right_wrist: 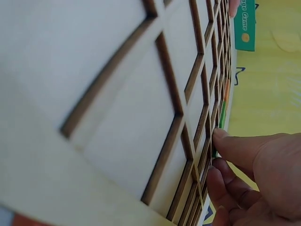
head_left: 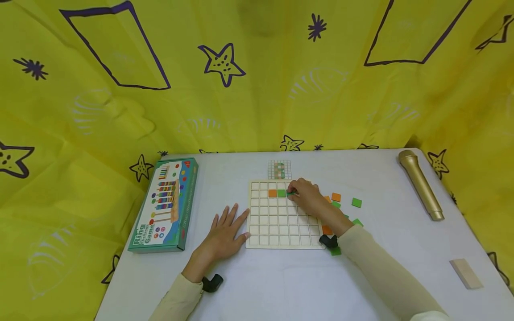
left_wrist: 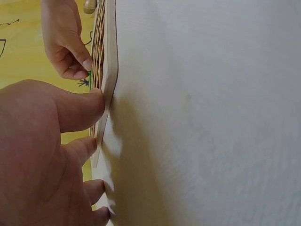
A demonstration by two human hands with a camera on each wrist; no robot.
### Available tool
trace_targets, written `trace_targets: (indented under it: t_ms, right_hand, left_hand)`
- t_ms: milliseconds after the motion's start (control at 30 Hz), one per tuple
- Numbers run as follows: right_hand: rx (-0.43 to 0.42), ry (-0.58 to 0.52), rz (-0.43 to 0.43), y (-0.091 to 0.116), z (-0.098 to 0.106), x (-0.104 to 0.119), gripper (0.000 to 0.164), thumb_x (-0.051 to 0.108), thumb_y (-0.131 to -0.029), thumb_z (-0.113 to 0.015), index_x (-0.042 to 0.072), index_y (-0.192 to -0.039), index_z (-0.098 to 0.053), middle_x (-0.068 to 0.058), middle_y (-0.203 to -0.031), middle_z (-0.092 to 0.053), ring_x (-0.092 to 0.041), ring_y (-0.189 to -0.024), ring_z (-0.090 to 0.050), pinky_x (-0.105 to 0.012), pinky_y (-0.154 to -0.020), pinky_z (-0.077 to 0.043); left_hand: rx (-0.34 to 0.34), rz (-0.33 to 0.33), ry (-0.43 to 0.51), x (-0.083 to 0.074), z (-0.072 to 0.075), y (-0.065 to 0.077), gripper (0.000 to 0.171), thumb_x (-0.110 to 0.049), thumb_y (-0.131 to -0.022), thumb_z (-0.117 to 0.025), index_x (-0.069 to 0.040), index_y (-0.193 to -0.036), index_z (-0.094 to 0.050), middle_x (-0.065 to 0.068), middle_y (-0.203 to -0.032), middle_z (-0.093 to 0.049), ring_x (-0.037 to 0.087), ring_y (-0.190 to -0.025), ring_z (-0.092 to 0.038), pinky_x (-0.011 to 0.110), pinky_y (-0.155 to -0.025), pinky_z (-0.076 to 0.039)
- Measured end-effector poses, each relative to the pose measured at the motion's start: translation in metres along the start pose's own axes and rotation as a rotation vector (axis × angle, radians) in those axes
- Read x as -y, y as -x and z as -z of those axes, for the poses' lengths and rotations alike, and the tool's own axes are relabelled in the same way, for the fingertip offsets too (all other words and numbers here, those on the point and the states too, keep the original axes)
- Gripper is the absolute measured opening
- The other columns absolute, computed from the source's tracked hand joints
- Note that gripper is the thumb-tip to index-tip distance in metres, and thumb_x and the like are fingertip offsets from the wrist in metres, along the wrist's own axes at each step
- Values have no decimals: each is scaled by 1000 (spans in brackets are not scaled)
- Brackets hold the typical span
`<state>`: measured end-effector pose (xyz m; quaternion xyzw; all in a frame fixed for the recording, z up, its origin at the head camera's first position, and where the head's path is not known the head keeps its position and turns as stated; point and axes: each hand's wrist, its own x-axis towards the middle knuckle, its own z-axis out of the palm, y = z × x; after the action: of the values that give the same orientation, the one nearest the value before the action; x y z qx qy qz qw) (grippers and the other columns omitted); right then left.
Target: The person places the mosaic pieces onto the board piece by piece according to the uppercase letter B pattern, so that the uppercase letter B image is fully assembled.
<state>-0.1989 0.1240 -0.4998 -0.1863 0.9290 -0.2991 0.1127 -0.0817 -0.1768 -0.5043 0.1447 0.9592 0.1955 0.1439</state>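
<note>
A wooden grid board (head_left: pixel 277 220) lies on the table, with an orange square tile (head_left: pixel 272 193) and a green square tile (head_left: pixel 281 193) side by side in its second row. My right hand (head_left: pixel 307 196) pinches another green tile (head_left: pixel 292 193) between thumb and fingertips, just right of the placed green one. In the right wrist view that pinched tile (right_wrist: pixel 215 153) is mostly hidden by the fingers. My left hand (head_left: pixel 223 236) lies with spread fingers at the board's left edge; in the left wrist view its thumb (left_wrist: pixel 82 110) touches the board's side.
Above the board lies a small pattern card (head_left: pixel 279 169). Loose orange and green tiles (head_left: pixel 356 203) are scattered right of the board, partly under my right arm. A game box (head_left: pixel 164 205) stands left, a gold microphone (head_left: pixel 421 185) and a wooden block (head_left: pixel 466 273) far right.
</note>
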Motion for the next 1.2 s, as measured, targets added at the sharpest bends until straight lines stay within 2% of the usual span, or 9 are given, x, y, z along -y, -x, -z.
trace_targets:
  t_ms: [300, 500, 600, 733, 900, 1067, 1200]
  right_hand:
    - [8, -13, 15, 5, 3, -1, 10, 19, -102, -72, 12, -110, -69, -7, -113, -64, -29, -108, -60, -51, -93, -35]
    - [22, -37, -4, 16, 26, -8, 23, 20, -103, -71, 8, -122, -71, -14, -127, -62, -33, -116, -60, -55, -103, -45]
    - [3, -89, -47, 26, 45, -22, 29, 22, -104, -68, 5, -128, -68, -18, -131, -60, -37, -121, -58, -57, -104, -50]
    - [-22, -134, -113, 46, 73, -47, 38, 25, -106, -66, 2, -135, -65, -22, -139, -58, -42, -129, -53, -61, -106, -48]
    - [19, -165, -181, 73, 99, -82, 50, 29, -104, -68, -3, -142, -58, -29, -145, -54, -48, -133, -48, -67, -109, -41]
    - [56, -169, -243, 93, 100, -109, 60, 30, -102, -70, -6, -146, -51, -35, -146, -45, -51, -130, -46, -69, -107, -40]
    - [37, -139, -257, 101, 90, -119, 54, 25, -103, -69, -7, -143, -50, -34, -139, -44, -48, -126, -47, -67, -107, -42]
  left_hand:
    - [12, 8, -4, 0, 0, 0, 68, -46, -109, -52, -23, -169, -29, 17, -177, -12, 45, -163, -5, 70, -126, -7]
    - [6, 4, -3, 0, 1, 1, 68, -45, -109, -52, -23, -169, -30, 17, -177, -13, 45, -163, -6, 71, -126, -7]
    - [4, 3, 4, 0, 1, 1, 67, -45, -109, -52, -23, -169, -30, 17, -177, -13, 45, -163, -5, 71, -126, -7]
    - [3, 3, 11, 0, 0, 1, 68, -45, -109, -52, -23, -168, -30, 16, -177, -14, 44, -163, -6, 71, -126, -7]
    - [8, 10, 6, 0, 0, 1, 68, -46, -108, -52, -24, -169, -30, 15, -177, -13, 43, -163, -6, 70, -127, -7]
    - [4, 9, 4, 1, 0, 1, 68, -46, -108, -52, -24, -169, -30, 15, -177, -13, 43, -163, -6, 70, -127, -7]
    - [0, 6, 1, 2, -1, 0, 68, -46, -109, -53, -25, -169, -30, 15, -177, -14, 44, -163, -6, 70, -127, -7]
